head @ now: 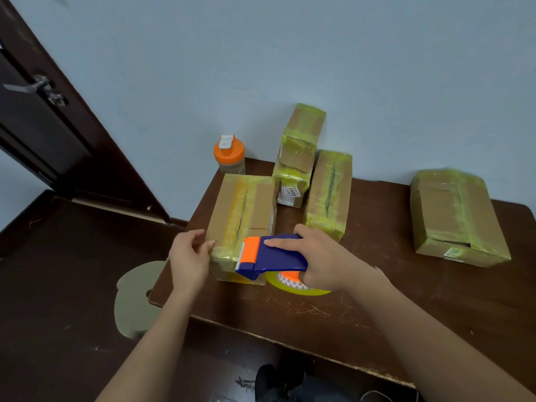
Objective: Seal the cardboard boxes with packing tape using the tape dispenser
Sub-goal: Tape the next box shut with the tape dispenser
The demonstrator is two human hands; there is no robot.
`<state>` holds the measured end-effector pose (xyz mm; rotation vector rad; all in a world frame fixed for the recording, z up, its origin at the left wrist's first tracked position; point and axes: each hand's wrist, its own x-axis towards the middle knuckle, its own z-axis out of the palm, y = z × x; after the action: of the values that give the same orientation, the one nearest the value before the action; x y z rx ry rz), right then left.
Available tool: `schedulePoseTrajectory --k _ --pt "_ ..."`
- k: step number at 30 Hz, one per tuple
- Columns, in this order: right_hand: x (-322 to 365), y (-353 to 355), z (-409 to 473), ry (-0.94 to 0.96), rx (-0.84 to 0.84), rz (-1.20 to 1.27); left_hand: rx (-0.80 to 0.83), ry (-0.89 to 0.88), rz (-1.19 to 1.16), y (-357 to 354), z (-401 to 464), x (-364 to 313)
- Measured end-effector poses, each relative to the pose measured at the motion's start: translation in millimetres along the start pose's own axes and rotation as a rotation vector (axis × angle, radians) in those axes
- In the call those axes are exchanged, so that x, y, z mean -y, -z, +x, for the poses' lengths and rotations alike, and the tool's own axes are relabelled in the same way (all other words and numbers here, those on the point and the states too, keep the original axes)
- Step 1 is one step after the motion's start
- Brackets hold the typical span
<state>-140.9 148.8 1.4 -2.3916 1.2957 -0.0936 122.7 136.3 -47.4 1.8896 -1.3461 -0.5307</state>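
1. The right hand [322,256] grips the tape dispenser [272,255], fingers curled round its blue body, with the toothed orange end resting on the near end of the box [242,224] at the front left of the table [377,300].
2. The left hand [188,256] is spread, its fingertips pressing the box's near left corner to steady it.
3. Likely slip — if the left hand eases off, the light box could skid as the tape is pulled, leaving the strip crooked or wrinkled.
4. The tape may also fail to cut cleanly if the teeth meet it at a shallow angle; it would stretch instead.
5. The box is plain brown cardboard with glossy yellowish tape along its centre seam. The dispenser is hard smooth plastic, and its tape roll [298,285] is round and translucent yellow.
6. Four more taped boxes — one stacked on another [293,181], two single [329,192] [455,219] — stand behind, beside an orange-lidded bottle [229,156].
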Motion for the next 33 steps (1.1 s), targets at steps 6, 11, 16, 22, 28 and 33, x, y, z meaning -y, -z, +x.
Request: schedulePoseTrajectory --k 6,11,16,22,28,33 --pt "-4 -2 -2 -0.022 0.012 0.03 0.07 -0.449 0.246 -3 -39 25" --pt "-6 -1 -1 -0.009 0.014 0.023 0.2 -0.496 0.467 -2 -46 38" --pt "-10 -7 0 0.0 0.001 0.017 0.257 -0.531 0.424 -3 -52 30" --pt "-14 -10 -2 0.025 -0.01 0.022 0.297 -0.489 0.304 -6 -53 15" --pt "-19 -11 -6 0.065 -0.007 0.056 0.36 -0.423 0.199 -13 -55 15" --pt "-25 -12 -10 0.108 -0.003 0.019 0.381 -0.36 0.265 -12 -54 13"
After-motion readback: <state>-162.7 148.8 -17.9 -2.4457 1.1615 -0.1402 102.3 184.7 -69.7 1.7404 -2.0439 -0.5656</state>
